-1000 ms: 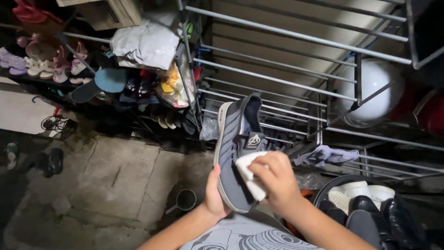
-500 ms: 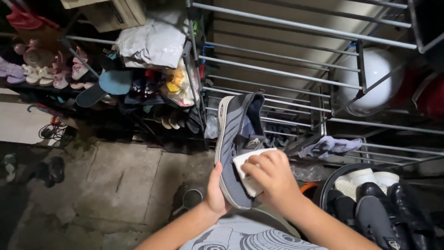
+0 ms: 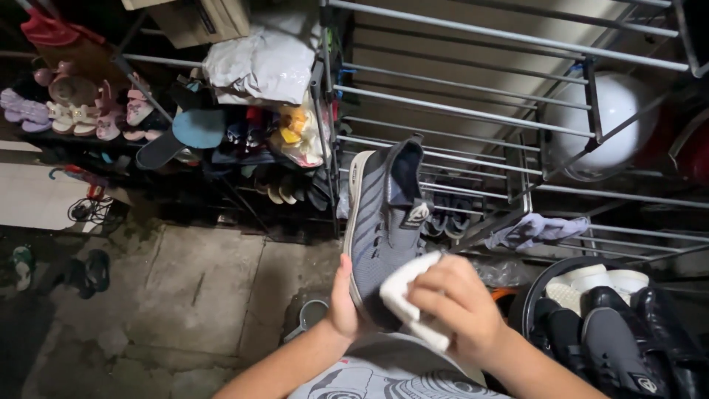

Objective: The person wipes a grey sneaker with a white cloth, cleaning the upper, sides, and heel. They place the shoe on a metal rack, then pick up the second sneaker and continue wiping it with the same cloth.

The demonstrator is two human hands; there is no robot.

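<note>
**Grey shoe and a white cloth**

Looking down from the head camera: the left hand [image 3: 342, 299] holds a grey shoe [image 3: 384, 222] from below, toe end down, fingers wrapped round its sole side. The right hand [image 3: 458, 307] has its fingers curled tight on a white cloth [image 3: 405, 295], pressed against the shoe's side. Behind stands a metal rack [image 3: 473, 111]. A tub of black and white shoes [image 3: 613, 325] sits to the right.
</note>
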